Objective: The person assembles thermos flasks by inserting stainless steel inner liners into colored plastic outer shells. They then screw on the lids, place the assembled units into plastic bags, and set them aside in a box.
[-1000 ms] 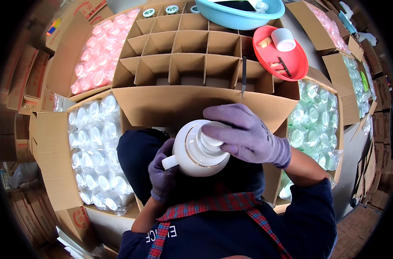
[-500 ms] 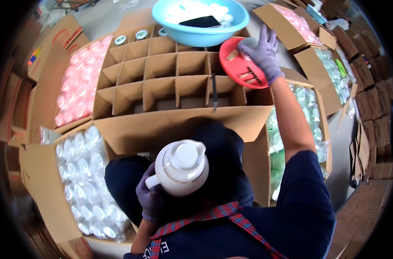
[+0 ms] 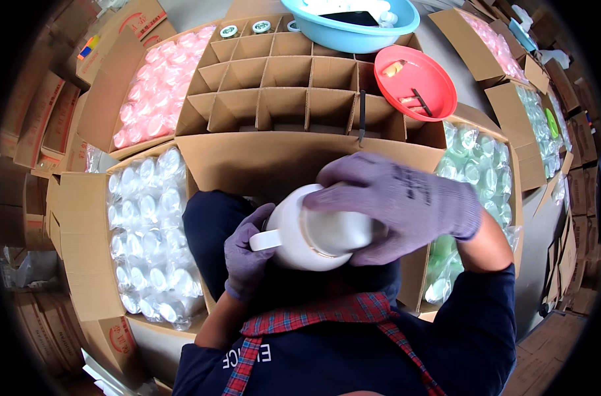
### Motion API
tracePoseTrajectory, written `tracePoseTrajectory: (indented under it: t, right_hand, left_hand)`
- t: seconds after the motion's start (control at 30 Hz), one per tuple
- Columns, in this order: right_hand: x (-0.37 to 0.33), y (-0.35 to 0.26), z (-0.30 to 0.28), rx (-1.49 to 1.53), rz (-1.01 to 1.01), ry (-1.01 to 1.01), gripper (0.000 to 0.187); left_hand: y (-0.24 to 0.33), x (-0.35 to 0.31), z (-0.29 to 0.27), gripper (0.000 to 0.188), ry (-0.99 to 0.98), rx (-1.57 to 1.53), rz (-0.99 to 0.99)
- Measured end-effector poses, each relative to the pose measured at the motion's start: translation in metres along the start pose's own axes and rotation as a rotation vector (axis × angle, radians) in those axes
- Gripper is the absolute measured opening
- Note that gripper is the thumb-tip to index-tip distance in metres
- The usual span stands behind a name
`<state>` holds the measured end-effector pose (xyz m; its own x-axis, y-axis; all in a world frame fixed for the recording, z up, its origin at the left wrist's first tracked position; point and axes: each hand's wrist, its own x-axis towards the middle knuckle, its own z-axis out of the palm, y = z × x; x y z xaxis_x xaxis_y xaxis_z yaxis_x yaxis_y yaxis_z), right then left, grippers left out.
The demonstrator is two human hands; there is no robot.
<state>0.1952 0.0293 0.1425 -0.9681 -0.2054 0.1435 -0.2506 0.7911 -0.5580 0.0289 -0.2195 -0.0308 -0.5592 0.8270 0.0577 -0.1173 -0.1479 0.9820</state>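
A white vacuum jug [image 3: 302, 241] with a thin gold line is tilted over my lap, its top toward the right. My left hand [image 3: 246, 254], in a purple-grey glove, is closed on its body beside the handle. Over the top of the jug lies my right hand [image 3: 403, 204], gloved alike, with fingers curled round a pale grey-white piece [image 3: 343, 228]. Motion blurs this piece, and I cannot make out whether it is a cloth or part of the jug. The spout and lid are hidden behind that hand.
Ahead stands a divided carton [image 3: 281, 72] with several lidded tops [image 3: 261, 27] in its far cells. On it rest a light blue basin [image 3: 360, 36] and a red basin [image 3: 439, 82] with small tools. Cartons of bagged clear [image 3: 145, 224], pink [image 3: 162, 82] and green [image 3: 475, 162] pieces flank me.
My right hand has come back from the red basin onto the jug's top. A greyish piece under that hand is gone from the basin. The jug has tipped to the right.
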Motion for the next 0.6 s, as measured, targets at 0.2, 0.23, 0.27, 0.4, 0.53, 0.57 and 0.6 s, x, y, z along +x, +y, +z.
tracePoseTrajectory:
  t: [0.2, 0.23, 0.27, 0.4, 0.53, 0.57, 0.6]
  right_hand:
    - [-0.002, -0.017, 0.034, 0.343, 0.629, 0.175, 0.073]
    - [-0.006, -0.015, 0.034, 0.406, 0.637, 0.162, 0.077]
    - [-0.011, -0.017, 0.030, 0.566, 0.520, 0.204, 0.085]
    - [-0.055, -0.013, 0.038, 0.280, 0.376, 0.127, 0.110]
    - [-0.045, -0.006, 0.101, 0.071, 0.742, 0.315, 0.064]
    - [-0.033, -0.008, 0.108, -0.169, 0.794, 0.265, 0.062]
    - [-0.019, -0.008, 0.102, -0.116, 0.726, 0.197, 0.060]
  left_hand:
    - [0.048, -0.050, 0.033, 0.022, 0.158, 0.250, 0.019]
    - [0.054, -0.056, 0.031, 0.020, 0.159, 0.387, 0.070]
    - [0.052, -0.061, 0.019, 0.019, 0.122, 0.423, 0.140]
    - [0.026, -0.090, 0.045, 0.056, 0.116, 0.278, 0.153]
    - [0.052, -0.108, 0.093, 0.077, -0.212, 0.844, 0.497]
    - [0.052, -0.113, 0.104, 0.076, -0.228, 0.927, 0.492]
    - [0.057, -0.112, 0.104, 0.063, -0.177, 0.919, 0.510]
